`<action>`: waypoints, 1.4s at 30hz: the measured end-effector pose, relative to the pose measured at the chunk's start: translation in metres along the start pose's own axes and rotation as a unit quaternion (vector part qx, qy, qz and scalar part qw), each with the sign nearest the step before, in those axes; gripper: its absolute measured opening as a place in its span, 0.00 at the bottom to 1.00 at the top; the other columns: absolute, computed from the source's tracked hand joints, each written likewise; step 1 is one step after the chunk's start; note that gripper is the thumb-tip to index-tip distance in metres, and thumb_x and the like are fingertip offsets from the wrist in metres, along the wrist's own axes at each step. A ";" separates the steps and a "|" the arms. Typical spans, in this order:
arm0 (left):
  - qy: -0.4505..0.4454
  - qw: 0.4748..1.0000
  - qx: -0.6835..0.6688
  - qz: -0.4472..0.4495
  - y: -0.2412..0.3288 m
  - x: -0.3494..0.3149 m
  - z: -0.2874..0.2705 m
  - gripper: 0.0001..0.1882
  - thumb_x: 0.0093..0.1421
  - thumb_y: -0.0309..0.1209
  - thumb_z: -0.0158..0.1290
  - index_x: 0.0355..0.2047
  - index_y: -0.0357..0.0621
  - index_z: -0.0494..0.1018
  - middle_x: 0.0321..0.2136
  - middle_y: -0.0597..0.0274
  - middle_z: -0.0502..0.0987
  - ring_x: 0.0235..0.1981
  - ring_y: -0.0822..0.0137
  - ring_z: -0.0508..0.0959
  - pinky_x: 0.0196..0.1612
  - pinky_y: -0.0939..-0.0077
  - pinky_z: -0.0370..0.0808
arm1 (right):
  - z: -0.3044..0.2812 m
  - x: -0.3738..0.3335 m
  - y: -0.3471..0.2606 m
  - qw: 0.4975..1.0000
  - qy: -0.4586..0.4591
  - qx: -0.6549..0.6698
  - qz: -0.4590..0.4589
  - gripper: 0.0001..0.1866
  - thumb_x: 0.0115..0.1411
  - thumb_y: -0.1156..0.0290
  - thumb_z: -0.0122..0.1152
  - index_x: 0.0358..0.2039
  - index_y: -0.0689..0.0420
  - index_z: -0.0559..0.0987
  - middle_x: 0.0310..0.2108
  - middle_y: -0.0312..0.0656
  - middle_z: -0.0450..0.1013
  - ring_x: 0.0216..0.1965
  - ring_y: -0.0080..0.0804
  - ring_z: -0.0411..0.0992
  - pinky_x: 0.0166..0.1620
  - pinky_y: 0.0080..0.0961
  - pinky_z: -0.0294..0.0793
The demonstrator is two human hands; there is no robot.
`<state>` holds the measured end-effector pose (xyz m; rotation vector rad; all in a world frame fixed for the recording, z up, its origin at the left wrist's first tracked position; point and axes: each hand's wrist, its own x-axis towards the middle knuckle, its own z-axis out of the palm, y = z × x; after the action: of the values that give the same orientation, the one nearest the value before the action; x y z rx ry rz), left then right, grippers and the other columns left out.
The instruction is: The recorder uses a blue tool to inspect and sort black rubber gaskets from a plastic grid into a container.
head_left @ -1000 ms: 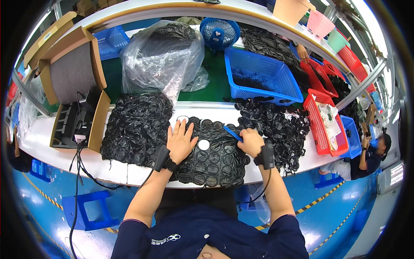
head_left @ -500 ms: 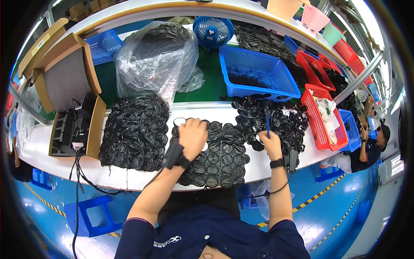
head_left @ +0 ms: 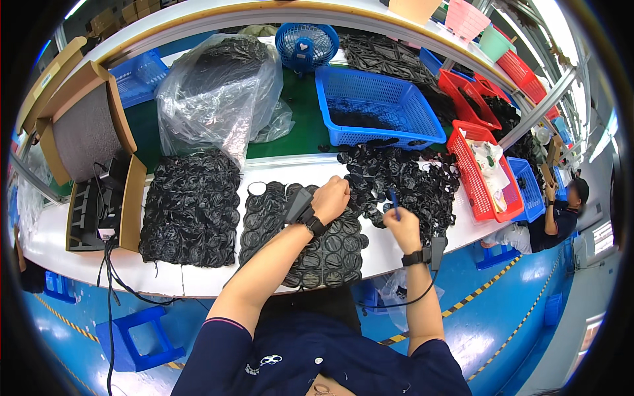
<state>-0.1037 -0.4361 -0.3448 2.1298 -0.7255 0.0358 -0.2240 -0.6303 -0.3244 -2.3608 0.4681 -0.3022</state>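
A black mat of joined round pieces lies on the white table before me; a round spot at its far left corner shows white. My left hand is over the mat's far right corner, beside a heap of loose black round pieces. Its fingers are bent and close together, and what they hold, if anything, is hidden. My right hand is closed around a thin blue pen-like tool, which points up at the near edge of the heap. Both wrists wear black straps with small dark boxes.
To the left lie a second black mat and an open cardboard box with cables. Behind stand a clear plastic bag, a blue fan and a blue basket. A red basket is at right; beyond it sits another person.
My left hand has moved right, from the mat's far left part to its far right corner beside the heap. The right hand still holds the blue tool. The whole view has shifted slightly.
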 end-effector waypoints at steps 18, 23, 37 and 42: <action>-0.089 0.954 -0.277 -0.067 0.000 -0.013 -0.037 0.05 0.59 0.23 0.52 0.36 0.37 0.74 0.31 0.62 0.74 0.29 0.71 0.81 0.30 0.78 0.76 | 0.007 0.066 0.000 0.991 0.112 -0.060 0.027 0.18 0.52 0.70 0.61 0.45 0.60 0.79 0.29 0.48 0.78 0.31 0.40 0.78 0.38 0.30 0.75; -0.051 0.964 -0.258 -0.043 -0.005 0.001 -0.020 0.07 0.56 0.24 0.52 0.35 0.37 0.75 0.33 0.55 0.76 0.26 0.64 0.81 0.34 0.71 0.76 | -0.001 0.054 -0.004 0.981 0.154 -0.114 -0.021 0.17 0.54 0.70 0.56 0.43 0.61 0.79 0.35 0.53 0.75 0.35 0.51 0.76 0.41 0.40 0.75; -0.019 0.974 -0.222 -0.029 0.000 0.003 -0.015 0.07 0.54 0.26 0.55 0.34 0.41 0.77 0.32 0.54 0.77 0.31 0.59 0.78 0.38 0.68 0.75 | -0.032 0.039 0.009 0.984 0.054 -0.170 -0.003 0.23 0.50 0.69 0.56 0.49 0.55 0.79 0.40 0.53 0.73 0.43 0.53 0.73 0.48 0.40 0.73; 0.007 0.979 -0.205 -0.001 0.001 0.002 -0.021 0.06 0.55 0.26 0.54 0.34 0.40 0.77 0.32 0.54 0.77 0.32 0.58 0.78 0.39 0.67 0.75 | -0.029 0.051 0.006 0.980 0.116 -0.162 0.013 0.16 0.49 0.70 0.59 0.41 0.56 0.80 0.33 0.48 0.73 0.35 0.44 0.73 0.42 0.35 0.74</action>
<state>-0.0983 -0.4217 -0.3301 1.7338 -0.6578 -0.0932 -0.1885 -0.6725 -0.3029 -2.6441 0.7040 -0.5281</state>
